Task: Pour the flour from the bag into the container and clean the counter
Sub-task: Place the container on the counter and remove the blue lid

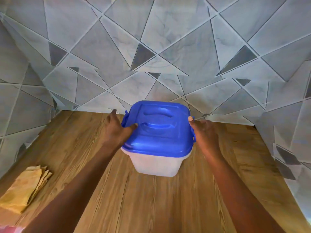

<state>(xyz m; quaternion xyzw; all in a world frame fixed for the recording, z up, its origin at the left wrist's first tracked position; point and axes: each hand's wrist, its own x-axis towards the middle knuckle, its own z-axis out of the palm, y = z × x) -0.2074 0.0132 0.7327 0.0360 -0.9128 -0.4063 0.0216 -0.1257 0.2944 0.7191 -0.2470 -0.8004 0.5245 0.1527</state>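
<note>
A translucent white container [155, 163] stands on the wooden desk [104, 190], close to the tiled wall [151, 47] at the back, with a blue lid [159, 130] sitting on top of it. Both hands are on the lid, one at each side.

The left hand [116, 130] is laid against the lid's left edge: its thumb [132, 127] rests on the top surface just beside the moulded handle recess, while the other fingers [112, 115] reach fairly straight along the left side, past the blue clip there. The right hand [204, 132] is at the lid's right edge, its thumb [191, 118] touching the upper right corner and the palm against the side clip; the rest of its fingers are hidden behind the lid and hand, so how far they curl cannot be told.

A folded yellow cloth [25, 189] lies on the desk at the left, well apart from the container.
</note>
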